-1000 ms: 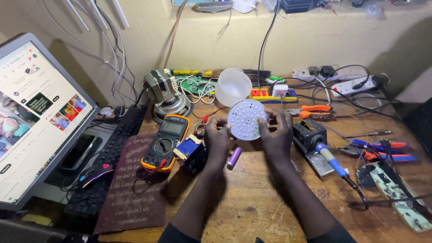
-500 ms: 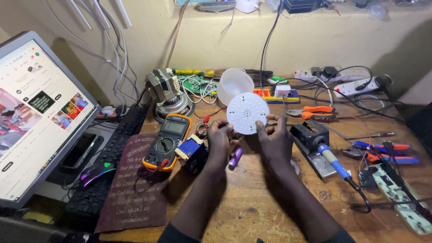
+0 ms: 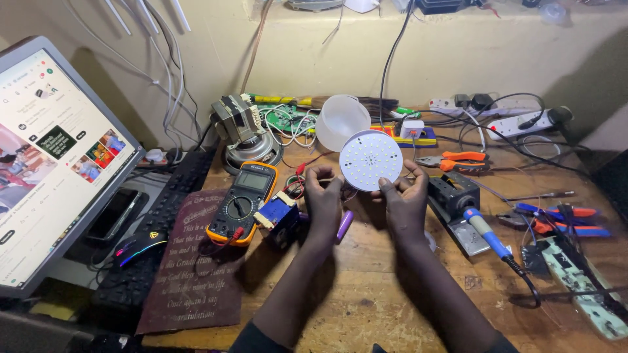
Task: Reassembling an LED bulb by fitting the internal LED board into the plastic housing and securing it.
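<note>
A round white LED board [image 3: 371,159] dotted with small yellow chips is held up over the wooden bench, face toward me. My right hand [image 3: 405,202] grips its lower right edge. My left hand [image 3: 322,196] sits at its lower left, fingers curled near the thin wires that hang from it. A white bulb dome [image 3: 340,121] lies on its side just behind the board. A purple cylinder [image 3: 344,227] lies on the bench under my left hand.
Yellow multimeter [image 3: 243,201] and a small blue part [image 3: 277,212] sit left of my hands. Soldering iron with blue handle [image 3: 484,230] on its stand lies right. Orange pliers [image 3: 458,161], power strips [image 3: 504,121], transformer [image 3: 233,119], keyboard [image 3: 157,242], mouse [image 3: 139,246], monitor [image 3: 46,163].
Both hands have lifted the LED board slightly up and away from me, tilting its face more fully toward the camera. The view has shifted a little.
</note>
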